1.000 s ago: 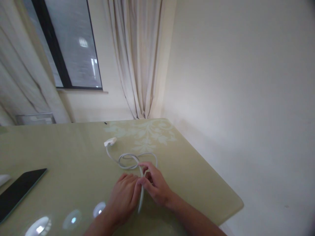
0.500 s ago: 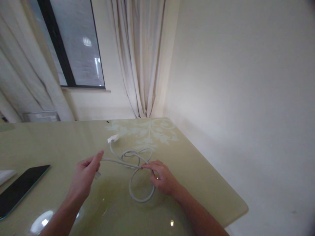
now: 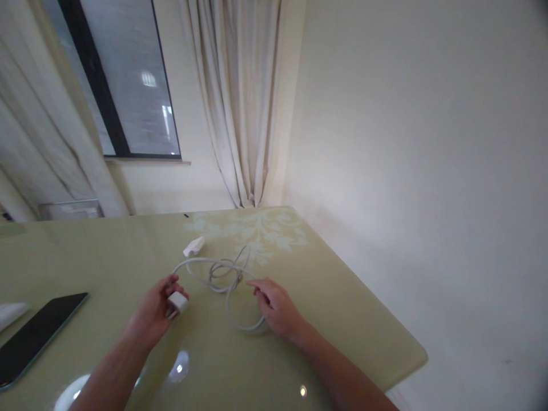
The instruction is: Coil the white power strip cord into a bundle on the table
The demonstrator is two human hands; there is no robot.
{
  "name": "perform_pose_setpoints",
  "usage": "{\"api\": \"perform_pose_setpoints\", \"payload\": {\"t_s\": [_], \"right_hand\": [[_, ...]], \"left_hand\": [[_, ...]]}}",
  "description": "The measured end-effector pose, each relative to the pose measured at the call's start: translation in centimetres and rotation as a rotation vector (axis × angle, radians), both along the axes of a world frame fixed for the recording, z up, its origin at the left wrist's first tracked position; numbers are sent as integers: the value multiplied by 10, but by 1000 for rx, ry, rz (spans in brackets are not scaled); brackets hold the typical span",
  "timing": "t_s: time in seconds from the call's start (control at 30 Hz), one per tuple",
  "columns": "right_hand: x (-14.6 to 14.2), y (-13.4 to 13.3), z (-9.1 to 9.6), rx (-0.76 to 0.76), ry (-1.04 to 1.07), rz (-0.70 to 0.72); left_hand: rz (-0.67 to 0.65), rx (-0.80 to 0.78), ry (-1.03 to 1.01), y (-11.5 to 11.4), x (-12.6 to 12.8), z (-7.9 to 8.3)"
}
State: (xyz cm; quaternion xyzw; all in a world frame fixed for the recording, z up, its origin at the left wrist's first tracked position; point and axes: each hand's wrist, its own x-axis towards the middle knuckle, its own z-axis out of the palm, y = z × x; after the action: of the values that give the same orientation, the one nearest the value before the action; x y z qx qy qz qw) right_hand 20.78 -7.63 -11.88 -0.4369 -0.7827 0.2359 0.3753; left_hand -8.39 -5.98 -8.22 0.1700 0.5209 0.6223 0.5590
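A long white cable (image 3: 240, 328) lies in loose, tangled loops on the table, with a white plug-like end (image 3: 194, 246) resting beyond them. My left hand (image 3: 156, 311) is closed around the cable's near end, where a white block-shaped connector (image 3: 177, 301) pokes out below the fingers. From there the cable arches over the loops towards my right hand (image 3: 276, 305). The right thumb and forefinger pinch the cable at the right side of the loops; part of it is hidden behind that hand.
A dark-screened phone or tablet (image 3: 40, 337) lies at the left, beside a white object (image 3: 12, 314) cut by the frame edge. The glossy table (image 3: 351, 319) meets a wall (image 3: 406, 171) on the right. Curtains (image 3: 240, 103) hang behind. A small dark piece (image 3: 186, 216) sits near the far edge.
My left hand has turned and moved slightly down, bringing the white connector into fuller view. The cable between my hands has gone from nearly straight to arched, and its loops have shifted.
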Motion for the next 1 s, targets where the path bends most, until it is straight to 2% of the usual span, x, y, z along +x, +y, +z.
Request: {"api": "perform_pose_setpoints", "payload": {"t_s": [0.17,0.23,0.3,0.43,0.5,0.73,0.8,0.87,0.93,1.0], "right_hand": [[-2,-3,-3,-131,144,-4],[-1,-3,-4,-122,169,-41],[1,-2,-6,-97,187,-82],[3,0,-9,-121,212,-122],[3,0,-9,-138,203,-116],[2,-1,-7,-197,177,-127],[4,-2,-4,-131,154,-149],[4,-7,2,1,138,-148],[1,-16,8,125,130,-42],[-4,-26,12,191,124,142]], "left_hand": [[-7,-24,9,-5,35,-12],[18,-32,18,-7,42,-17],[8,-12,78,-6,42,-21],[-86,90,402,-4,29,-27],[-126,107,465,-3,23,-26],[-302,111,236,-14,26,-12],[-337,152,178,-19,31,-9],[-386,201,152,-23,38,-7],[-439,252,153,-28,47,-7],[-489,303,173,-33,56,-7]]}}
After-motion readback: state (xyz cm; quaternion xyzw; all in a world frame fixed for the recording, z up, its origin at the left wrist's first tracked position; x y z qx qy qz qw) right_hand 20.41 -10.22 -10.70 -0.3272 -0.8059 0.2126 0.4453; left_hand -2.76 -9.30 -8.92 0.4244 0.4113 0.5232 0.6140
